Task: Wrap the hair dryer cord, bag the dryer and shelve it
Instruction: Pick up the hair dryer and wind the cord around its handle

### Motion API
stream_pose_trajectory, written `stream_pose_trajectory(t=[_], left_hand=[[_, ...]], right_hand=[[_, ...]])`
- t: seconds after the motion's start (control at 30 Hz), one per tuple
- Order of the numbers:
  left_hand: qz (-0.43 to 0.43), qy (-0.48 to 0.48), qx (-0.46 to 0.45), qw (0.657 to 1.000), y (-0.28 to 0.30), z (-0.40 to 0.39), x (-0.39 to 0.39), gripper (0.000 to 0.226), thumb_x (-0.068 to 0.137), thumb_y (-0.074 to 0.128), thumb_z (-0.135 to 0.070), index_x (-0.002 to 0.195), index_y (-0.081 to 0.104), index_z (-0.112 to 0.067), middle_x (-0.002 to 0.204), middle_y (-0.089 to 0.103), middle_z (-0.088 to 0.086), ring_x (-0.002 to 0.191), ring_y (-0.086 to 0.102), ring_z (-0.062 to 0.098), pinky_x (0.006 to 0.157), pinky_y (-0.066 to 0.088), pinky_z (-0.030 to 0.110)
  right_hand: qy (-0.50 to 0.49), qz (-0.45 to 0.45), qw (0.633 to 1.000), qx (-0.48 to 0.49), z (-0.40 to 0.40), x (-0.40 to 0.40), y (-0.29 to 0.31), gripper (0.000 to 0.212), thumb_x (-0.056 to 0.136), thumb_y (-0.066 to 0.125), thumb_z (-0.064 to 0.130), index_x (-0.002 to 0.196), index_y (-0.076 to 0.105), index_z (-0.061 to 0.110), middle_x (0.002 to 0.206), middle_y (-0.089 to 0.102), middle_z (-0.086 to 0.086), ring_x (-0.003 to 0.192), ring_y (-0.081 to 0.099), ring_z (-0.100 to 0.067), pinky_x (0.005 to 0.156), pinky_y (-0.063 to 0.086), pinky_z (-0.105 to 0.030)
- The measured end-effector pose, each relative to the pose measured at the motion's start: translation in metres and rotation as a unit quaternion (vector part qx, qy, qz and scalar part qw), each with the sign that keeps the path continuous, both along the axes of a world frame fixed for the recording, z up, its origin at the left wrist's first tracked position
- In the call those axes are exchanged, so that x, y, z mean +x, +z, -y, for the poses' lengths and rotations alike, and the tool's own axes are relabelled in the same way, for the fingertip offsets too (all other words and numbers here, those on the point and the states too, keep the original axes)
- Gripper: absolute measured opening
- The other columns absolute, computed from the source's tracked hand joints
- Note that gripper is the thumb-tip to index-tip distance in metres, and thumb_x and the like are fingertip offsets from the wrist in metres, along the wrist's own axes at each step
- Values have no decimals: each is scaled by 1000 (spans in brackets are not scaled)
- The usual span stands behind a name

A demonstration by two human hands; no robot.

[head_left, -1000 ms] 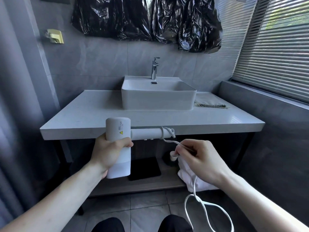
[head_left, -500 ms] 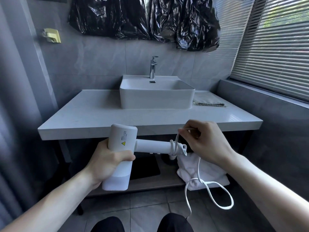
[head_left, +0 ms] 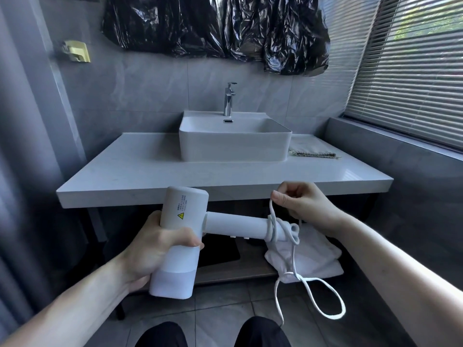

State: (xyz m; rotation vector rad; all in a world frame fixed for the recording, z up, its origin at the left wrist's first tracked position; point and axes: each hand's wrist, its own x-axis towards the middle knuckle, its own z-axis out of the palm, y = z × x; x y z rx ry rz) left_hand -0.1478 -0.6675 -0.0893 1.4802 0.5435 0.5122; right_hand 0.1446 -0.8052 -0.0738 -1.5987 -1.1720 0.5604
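Observation:
A white hair dryer (head_left: 184, 221) is held in front of the vanity, its barrel upright and its handle (head_left: 238, 225) pointing right. My left hand (head_left: 155, 246) grips the barrel. The white cord (head_left: 273, 222) loops around the end of the handle, and the slack (head_left: 323, 296) hangs in a loop toward the floor. My right hand (head_left: 305, 204) pinches the cord just above the handle's end. A grey-beige cloth bag (head_left: 313, 152) lies flat on the countertop right of the basin. The lower shelf (head_left: 238, 271) runs under the counter.
A white vessel basin (head_left: 235, 139) with a chrome tap (head_left: 229, 98) sits on the white countertop (head_left: 125, 171). A white towel (head_left: 315, 259) and a black flat object (head_left: 220, 251) lie on the shelf. Black plastic (head_left: 213, 26) covers the wall above. Blinds (head_left: 413, 71) hang at right.
My right hand rose from below the handle to above it, carrying the cord around the handle's end. The dryer dropped slightly lower in view.

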Motion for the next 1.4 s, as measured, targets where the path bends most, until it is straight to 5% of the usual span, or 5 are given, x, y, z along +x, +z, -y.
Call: stream_pose_trajectory(t=[0.2,0.43,0.6,1.27,1.4], left_hand=[[18,-17,-77,997,-1,-5,2,50,44,82,-25,89,78,-3,83,69,23,63,66,28,56,55,34],[38,-3,-121,992,0,-5,7,40,46,80,-27,83,80,-10,81,70,17,62,64,28,57,55,34],[74,53,-122,988,9,-13,16,53,50,79,-27,99,74,-9,84,71,12,65,69,24,58,58,35],[52,228,-64,970,-6,-43,33,35,58,81,-20,90,72,-9,82,68,13,67,63,30,60,56,40],[28,237,-35,970,-14,-46,31,35,54,81,-18,87,71,-10,81,67,13,69,62,30,62,55,41]], right_hand=[[101,-211,972,15,-4,-7,-24,50,86,73,58,78,68,9,64,62,-7,52,56,-17,51,48,-25],[1,-256,966,13,-11,-23,-58,29,95,65,22,72,50,14,56,31,6,45,22,-5,40,18,-16],[-48,-269,960,51,-13,-44,-78,46,103,53,48,87,71,8,56,31,3,47,21,-8,48,10,-26],[-10,204,978,-34,32,-89,-70,31,112,46,41,129,71,36,54,39,8,53,39,-8,56,35,-27],[-18,236,972,9,35,-90,-50,19,110,54,31,104,73,30,62,56,-8,56,47,-19,57,38,-28]])
